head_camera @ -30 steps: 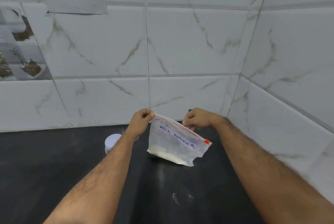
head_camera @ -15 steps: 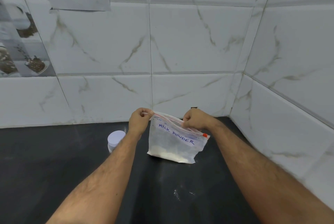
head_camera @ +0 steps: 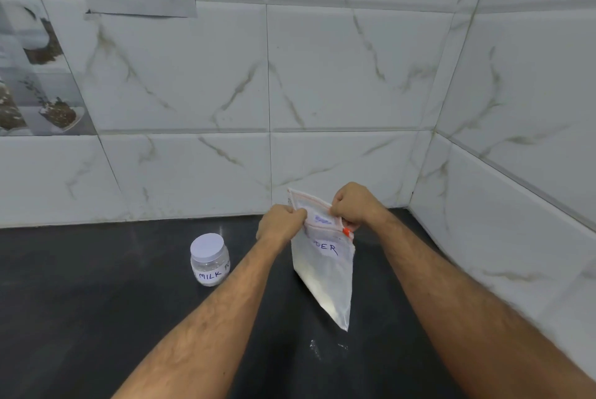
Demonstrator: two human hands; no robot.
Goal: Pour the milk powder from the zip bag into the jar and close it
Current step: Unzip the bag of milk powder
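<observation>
We grip the bag (head_camera: pixel 324 266) top w/ both hands (head_camera: pixel 280 225), (head_camera: pixel 354 202); yanking the seal apart may spill powder; jar (head_camera: pixel 210 259) lid's still on.

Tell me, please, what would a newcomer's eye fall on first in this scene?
First, the zip bag of white powder in the middle, hanging above the dark counter with the left hand and right hand pinching its top. Next, the jar to its left, white lid on, marked MILK.
</observation>
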